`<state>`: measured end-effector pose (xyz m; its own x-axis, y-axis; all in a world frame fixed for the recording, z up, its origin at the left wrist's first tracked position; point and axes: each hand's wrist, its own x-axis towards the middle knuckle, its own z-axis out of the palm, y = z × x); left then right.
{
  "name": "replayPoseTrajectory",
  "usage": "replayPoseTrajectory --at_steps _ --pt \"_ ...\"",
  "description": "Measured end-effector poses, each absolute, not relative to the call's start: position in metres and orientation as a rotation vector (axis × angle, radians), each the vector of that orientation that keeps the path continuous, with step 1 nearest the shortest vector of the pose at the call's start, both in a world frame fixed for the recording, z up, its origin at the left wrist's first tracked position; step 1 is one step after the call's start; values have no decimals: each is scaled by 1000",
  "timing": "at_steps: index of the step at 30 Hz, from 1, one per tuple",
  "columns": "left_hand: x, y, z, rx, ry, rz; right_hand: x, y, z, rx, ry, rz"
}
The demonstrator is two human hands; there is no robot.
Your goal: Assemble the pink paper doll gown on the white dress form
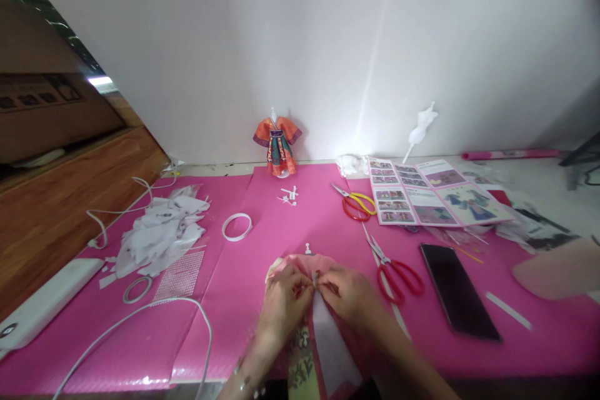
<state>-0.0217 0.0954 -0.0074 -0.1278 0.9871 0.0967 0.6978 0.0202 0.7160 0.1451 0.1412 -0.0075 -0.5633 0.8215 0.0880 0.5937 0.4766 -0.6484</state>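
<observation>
At the front middle of the table, my left hand (285, 297) and my right hand (349, 294) meet over a small doll dress (330, 340) with pink, white and patterned yellow-green cloth. Both hands pinch the cloth near its upper middle, fingertips almost touching. What exactly lies between the fingertips is too small to make out. A white stand tip (308, 249) pokes out beyond the dress's far edge. Right of my right hand lie red-handled scissors (398, 278), blades partly apart.
A dressed doll form (277, 144) stands at the back, a bare white one (422, 125) to its right. Around lie tape rolls (237, 227), paper scraps (159, 231), a second pair of scissors (359, 204), an instruction sheet (431, 194), a phone (459, 290) and a white cable (206, 319).
</observation>
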Motion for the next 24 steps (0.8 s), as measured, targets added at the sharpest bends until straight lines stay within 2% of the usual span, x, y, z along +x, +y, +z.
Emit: replayPoseTrajectory --at_steps 24 --pt "-20 95 -2 1738 1902 843 143 144 -6 -1178 -2355 747"
